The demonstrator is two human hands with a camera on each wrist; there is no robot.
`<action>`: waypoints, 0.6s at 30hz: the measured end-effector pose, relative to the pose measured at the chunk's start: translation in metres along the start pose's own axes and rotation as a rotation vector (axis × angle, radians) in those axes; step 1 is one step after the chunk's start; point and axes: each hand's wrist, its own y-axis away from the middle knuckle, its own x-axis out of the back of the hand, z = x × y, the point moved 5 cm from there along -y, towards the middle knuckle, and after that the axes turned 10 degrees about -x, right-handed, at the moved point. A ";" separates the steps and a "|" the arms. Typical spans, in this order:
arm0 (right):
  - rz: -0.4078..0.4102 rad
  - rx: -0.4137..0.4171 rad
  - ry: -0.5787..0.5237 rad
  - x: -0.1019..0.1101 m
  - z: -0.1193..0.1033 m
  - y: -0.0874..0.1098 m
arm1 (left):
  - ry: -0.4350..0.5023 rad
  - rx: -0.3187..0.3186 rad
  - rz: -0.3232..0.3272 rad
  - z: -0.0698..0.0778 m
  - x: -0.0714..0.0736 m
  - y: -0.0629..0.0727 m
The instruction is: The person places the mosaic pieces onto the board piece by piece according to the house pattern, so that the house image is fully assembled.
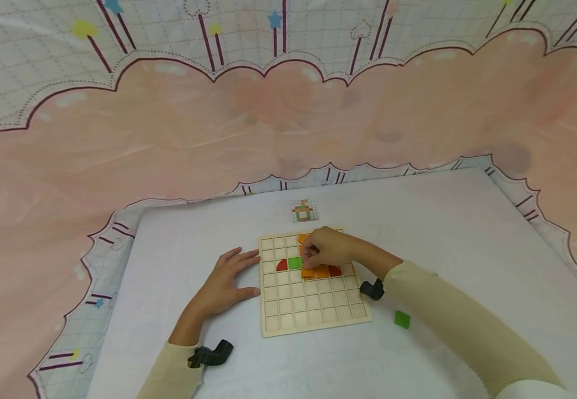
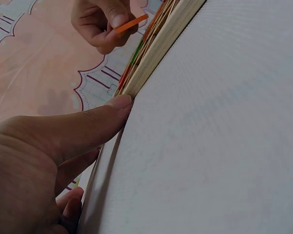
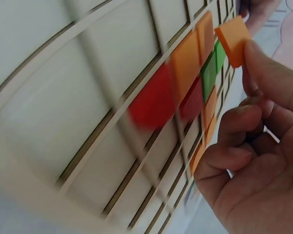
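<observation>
My right hand [image 1: 327,246] is over the upper middle of a wooden grid board [image 1: 313,317], pinching an orange square tile [image 3: 234,41] between thumb and finger. That tile is tilted and held above the board's surface. Set in the grid around it are a red rounded tile [image 1: 281,265], a green tile [image 1: 294,263], an orange tile [image 1: 322,271] and another red tile [image 1: 335,271]. More tiles are partly hidden behind the hand. My left hand [image 1: 224,285] lies along the board's left edge, fingers extended; its thumb [image 2: 121,102] touches the rim.
A small pattern card [image 1: 304,210] lies beyond the board. One loose green tile [image 1: 402,320] is on the white tabletop [image 1: 193,221], right of the board. A cloud-patterned cloth [image 1: 268,122] hangs behind and shows around the table's sides.
</observation>
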 end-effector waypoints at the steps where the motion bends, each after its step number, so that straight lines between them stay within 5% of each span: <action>1: 0.009 0.006 0.004 -0.002 -0.003 -0.003 | -0.001 0.001 0.000 0.000 0.000 0.000; 18: 0.019 -0.041 0.072 -0.024 -0.018 -0.016 | -0.004 0.012 -0.003 0.000 0.000 0.000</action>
